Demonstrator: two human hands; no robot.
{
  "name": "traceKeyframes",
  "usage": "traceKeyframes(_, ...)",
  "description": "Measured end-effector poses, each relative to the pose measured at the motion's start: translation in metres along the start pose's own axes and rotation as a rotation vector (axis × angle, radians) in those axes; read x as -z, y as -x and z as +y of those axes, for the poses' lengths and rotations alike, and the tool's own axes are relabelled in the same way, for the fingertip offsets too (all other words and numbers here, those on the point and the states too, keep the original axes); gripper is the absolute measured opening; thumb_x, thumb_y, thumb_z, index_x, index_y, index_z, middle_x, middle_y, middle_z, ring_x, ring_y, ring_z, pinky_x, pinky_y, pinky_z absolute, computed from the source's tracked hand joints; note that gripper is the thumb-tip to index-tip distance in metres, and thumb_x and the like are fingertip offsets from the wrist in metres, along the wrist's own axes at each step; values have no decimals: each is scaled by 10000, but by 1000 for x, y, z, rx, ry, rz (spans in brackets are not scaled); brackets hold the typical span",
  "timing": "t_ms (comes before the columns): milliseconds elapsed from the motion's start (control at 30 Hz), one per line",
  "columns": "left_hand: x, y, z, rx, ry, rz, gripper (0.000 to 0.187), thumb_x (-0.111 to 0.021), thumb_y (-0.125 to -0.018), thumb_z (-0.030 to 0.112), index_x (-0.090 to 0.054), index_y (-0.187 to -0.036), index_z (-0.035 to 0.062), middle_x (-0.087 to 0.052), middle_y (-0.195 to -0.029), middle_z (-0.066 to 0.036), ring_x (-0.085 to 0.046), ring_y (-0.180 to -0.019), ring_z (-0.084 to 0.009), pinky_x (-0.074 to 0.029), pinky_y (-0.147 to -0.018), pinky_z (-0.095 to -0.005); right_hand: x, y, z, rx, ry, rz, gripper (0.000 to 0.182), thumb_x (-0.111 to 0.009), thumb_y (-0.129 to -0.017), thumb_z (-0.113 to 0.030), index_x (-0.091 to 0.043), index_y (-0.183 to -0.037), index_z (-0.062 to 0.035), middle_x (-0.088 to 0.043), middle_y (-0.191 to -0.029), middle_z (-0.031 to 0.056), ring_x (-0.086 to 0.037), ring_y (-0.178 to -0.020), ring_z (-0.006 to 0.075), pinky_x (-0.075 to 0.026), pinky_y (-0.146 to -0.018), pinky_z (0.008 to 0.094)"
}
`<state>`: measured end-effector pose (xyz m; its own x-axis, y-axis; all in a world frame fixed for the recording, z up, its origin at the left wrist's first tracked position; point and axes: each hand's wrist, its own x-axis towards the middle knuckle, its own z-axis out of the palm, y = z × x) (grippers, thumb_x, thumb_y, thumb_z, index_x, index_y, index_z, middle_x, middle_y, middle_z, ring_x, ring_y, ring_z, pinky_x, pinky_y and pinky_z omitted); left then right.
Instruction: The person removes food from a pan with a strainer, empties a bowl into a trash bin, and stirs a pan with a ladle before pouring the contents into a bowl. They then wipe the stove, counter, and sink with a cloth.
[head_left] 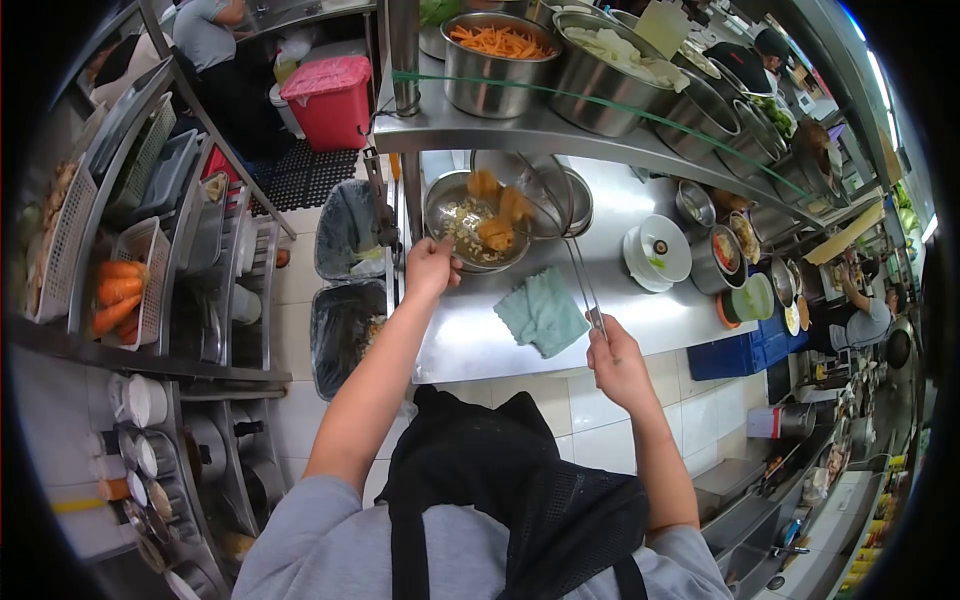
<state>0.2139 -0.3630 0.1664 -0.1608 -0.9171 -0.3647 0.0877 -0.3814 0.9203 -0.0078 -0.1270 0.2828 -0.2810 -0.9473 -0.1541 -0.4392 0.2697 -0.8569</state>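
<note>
My left hand (430, 268) grips the near rim of a steel bowl (447, 200) that holds chopped bits and fried orange pieces. My right hand (612, 358) is closed on the long handle of a wire skimmer (545, 195). The skimmer's basket hangs over the bowl with orange fried pieces (497, 215) in it. A green cloth (543, 312) lies on the steel counter (640, 320) between my two hands.
Steel bowls of shredded carrot (497, 42) and white strips (615, 48) stand on the shelf above. White dishes (657, 252) and small pots sit to the right. Two lined bins (345, 290) stand on the floor left. Other people work at the back and far right.
</note>
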Motion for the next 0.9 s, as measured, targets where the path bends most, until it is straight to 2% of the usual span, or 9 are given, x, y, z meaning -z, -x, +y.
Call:
traceKeyframes(133,7,6,3,46,-41,11,360,-628,-993,374,-568,-943,23,-655,-785,-101,-555,-471,-150,-477,-449,-300,-11,-6,23,136,264,156,287,-466,-1057,-188,-548,-1272,-17,-537,-688,-12,-462,-526,79,-392,-504,249)
traceKeyframes(233,13,23,9,102,-119,-38,440,-596,-992,461,-593,-1025,22,-649,-874,-90,-564,-528,-153,-486,-504,-306,-6,-1,20,96,-42,224,291,-467,-1055,-186,-555,-1276,-19,-536,-689,-4,-461,-525,86,-387,-501,240)
traceKeyframes(300,26,33,-11,130,-62,-160,368,-578,-1013,404,-603,-1003,37,-628,-849,-84,-569,-556,-168,-481,-519,-303,2,7,-5,-266,-525,34,311,-482,-1049,-186,-556,-1293,-9,-500,-667,0,-426,-499,84,-352,-471,233)
traceKeyframes(333,32,38,-30,133,-43,-227,335,-571,-1021,370,-608,-971,41,-624,-848,-86,-585,-592,-176,-491,-528,-316,4,14,-1,-274,-544,99,311,-482,-1049,-186,-556,-1293,-9,-500,-667,0,-426,-499,84,-352,-471,233)
traceKeyframes(400,29,72,-39,235,-125,-362,297,-585,-1016,338,-600,-952,48,-654,-833,-86,-580,-581,-165,-499,-566,-319,6,29,14,-385,-972,-55,323,-476,-1053,-177,-552,-1314,-3,-454,-653,-5,-379,-473,77,-305,-438,229)
traceKeyframes(567,33,128,-112,704,-361,-831,315,-560,-1026,335,-653,-1017,35,-709,-925,-101,-675,-787,-169,-537,-717,-325,-1,103,53,-365,-1293,120,340,-452,-1073,-174,-538,-1351,2,-415,-640,-19,-341,-470,69,-278,-430,236)
traceKeyframes(633,48,141,-160,647,-553,-1045,391,-540,-1025,350,-627,-1166,-4,-698,-958,-116,-663,-893,-216,-527,-802,-376,6,141,70,-329,-1321,294,342,-467,-1070,-196,-538,-1347,-7,-433,-669,-25,-348,-488,67,-277,-435,236)
traceKeyframes(700,32,138,-176,620,-641,-1144,394,-542,-1023,350,-628,-1167,-6,-699,-960,-116,-663,-895,-215,-526,-803,-374,16,175,89,-290,-1341,385,346,-482,-1068,-218,-537,-1342,-16,-450,-697,-31,-354,-506,65,-276,-441,236)
traceKeyframes(900,-2,131,-246,375,-847,-1291,408,-557,-1015,355,-634,-1175,-13,-702,-971,-116,-660,-906,-207,-519,-812,-360,90,279,150,-168,-1273,1130,315,-468,-1065,-198,-535,-1312,-14,-480,-702,-22,-399,-531,71,-305,-452,234)
